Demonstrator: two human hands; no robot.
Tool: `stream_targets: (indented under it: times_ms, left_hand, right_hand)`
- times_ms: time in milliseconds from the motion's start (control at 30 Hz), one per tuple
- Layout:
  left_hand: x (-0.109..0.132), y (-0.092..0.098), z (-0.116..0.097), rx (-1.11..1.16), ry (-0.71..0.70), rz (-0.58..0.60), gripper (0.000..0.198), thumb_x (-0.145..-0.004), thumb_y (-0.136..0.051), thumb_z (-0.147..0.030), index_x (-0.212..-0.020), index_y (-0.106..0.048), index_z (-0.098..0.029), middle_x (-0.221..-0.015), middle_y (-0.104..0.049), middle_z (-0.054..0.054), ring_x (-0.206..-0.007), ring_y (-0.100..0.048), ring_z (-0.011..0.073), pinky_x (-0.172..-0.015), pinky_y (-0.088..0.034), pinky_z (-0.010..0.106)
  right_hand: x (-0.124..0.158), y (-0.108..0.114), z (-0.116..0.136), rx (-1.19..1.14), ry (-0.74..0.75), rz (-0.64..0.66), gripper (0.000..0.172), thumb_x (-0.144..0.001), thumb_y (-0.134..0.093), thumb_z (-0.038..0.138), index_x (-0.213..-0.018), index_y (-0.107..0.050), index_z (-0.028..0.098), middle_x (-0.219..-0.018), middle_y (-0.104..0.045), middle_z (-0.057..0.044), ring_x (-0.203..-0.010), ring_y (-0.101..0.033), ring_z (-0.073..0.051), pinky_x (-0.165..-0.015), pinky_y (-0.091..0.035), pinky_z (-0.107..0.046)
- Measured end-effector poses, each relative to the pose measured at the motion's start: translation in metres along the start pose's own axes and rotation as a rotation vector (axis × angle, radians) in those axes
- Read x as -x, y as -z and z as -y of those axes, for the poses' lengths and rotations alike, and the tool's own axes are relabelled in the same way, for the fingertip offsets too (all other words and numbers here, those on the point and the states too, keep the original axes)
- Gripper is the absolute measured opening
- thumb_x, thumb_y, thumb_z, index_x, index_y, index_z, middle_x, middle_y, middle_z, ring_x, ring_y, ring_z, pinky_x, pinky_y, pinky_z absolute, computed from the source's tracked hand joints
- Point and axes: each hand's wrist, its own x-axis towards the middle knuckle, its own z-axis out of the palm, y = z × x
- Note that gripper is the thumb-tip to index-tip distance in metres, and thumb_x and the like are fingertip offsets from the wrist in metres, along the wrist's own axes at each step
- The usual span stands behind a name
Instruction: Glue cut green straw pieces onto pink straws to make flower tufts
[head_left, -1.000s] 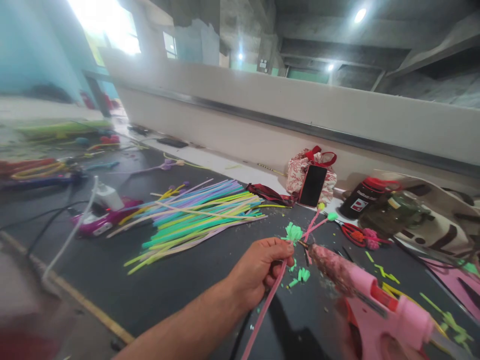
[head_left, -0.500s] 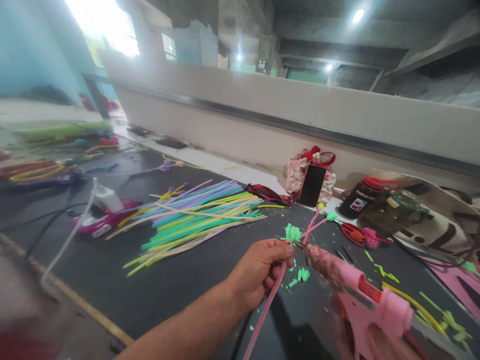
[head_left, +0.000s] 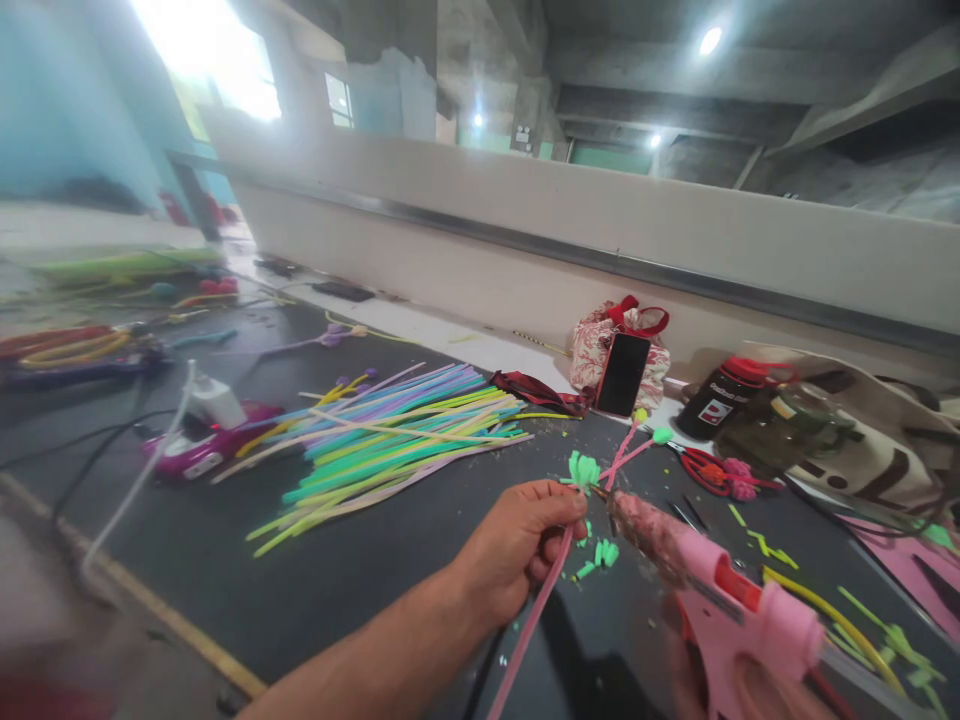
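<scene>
My left hand (head_left: 525,545) is closed in a pinch around a pink pipe cleaner (head_left: 531,635), whose long end trails down toward the bottom edge. Green petal-like pieces (head_left: 583,470) fan out at the top of that stem, just above my fingertips. My right hand (head_left: 772,690), partly cut off by the lower edge, grips a pink hot glue gun (head_left: 739,610). The glue gun's nozzle (head_left: 604,494) is right beside the base of the green pieces; whether it touches them I cannot tell. Loose green pieces (head_left: 600,556) lie on the table below.
A pile of coloured pipe cleaners (head_left: 397,430) lies left of centre, beside a magenta power strip (head_left: 210,440). Behind stand a phone (head_left: 623,373), a patterned bag (head_left: 589,340) and a black bottle (head_left: 724,398). Red-handled scissors (head_left: 703,468) and yellow-green scraps (head_left: 772,548) lie to the right.
Almost nothing differs. The view has shifted very slightly, and the green pieces at the stem's top look a little more upright. Both hands keep their holds.
</scene>
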Motion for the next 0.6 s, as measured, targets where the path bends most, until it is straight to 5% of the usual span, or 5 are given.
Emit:
stream_targets:
  times_ms: [333, 600]
  left_hand:
    - [-0.002, 0.001, 0.002, -0.028, -0.011, -0.006, 0.022, -0.063, -0.065, -0.030, -0.061, -0.049, -0.014, -0.051, -0.048, -0.006, -0.033, -0.027, -0.0007, -0.032, -0.008, 0.016]
    - [-0.002, 0.004, -0.007, -0.033, -0.022, -0.038, 0.019, -0.064, -0.064, -0.028, -0.060, -0.051, -0.014, -0.047, -0.043, -0.007, -0.033, -0.025, -0.0007, -0.031, -0.008, 0.015]
  right_hand:
    - [0.008, 0.002, -0.008, 0.088, 0.010, -0.009, 0.025, -0.090, -0.042, 0.030, -0.106, -0.056, 0.018, -0.108, -0.057, -0.005, -0.092, -0.057, -0.020, -0.075, -0.049, -0.038]
    - [0.056, 0.029, -0.039, 0.224, -0.074, 0.013, 0.030, -0.089, -0.037, 0.038, -0.108, -0.055, 0.024, -0.102, -0.062, -0.007, -0.086, -0.060, -0.021, -0.067, -0.052, -0.036]
